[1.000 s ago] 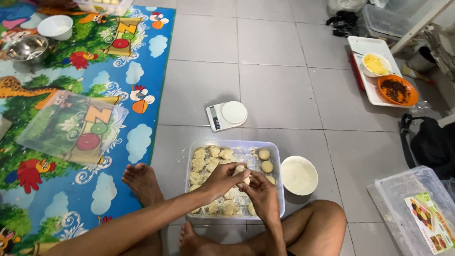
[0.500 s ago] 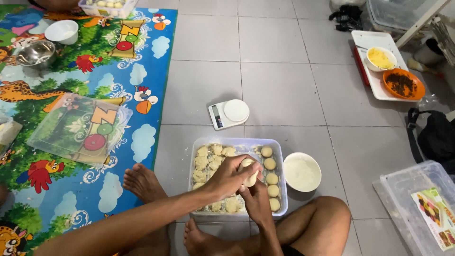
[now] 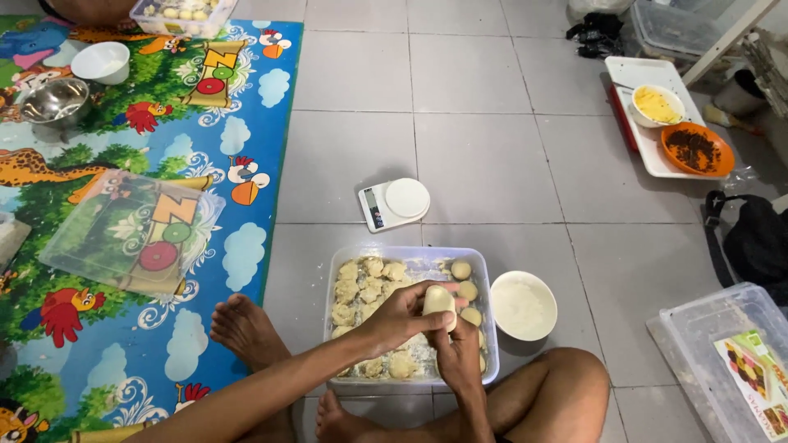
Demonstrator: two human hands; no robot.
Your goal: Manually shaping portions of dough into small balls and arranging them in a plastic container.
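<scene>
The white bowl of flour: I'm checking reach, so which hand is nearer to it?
Right. The right hand is just left of the white bowl; the left hand is further left, over the clear tub.

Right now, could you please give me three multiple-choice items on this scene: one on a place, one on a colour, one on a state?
1. Where is the small white kitchen scale?
A. on the mat
B. on the tiled floor beyond the clear plastic tray
C. inside the tray

2. What colour is the bowl holding dark filling?
A. orange
B. green
C. black

3. What is the pale dough ball doing?
A. lying in the tray
B. sitting on the scale
C. held between both hands

Answers: 1 B, it stands on bare tiles; 2 A, its rim is orange; 3 C, left hand and right hand grip it.
</scene>
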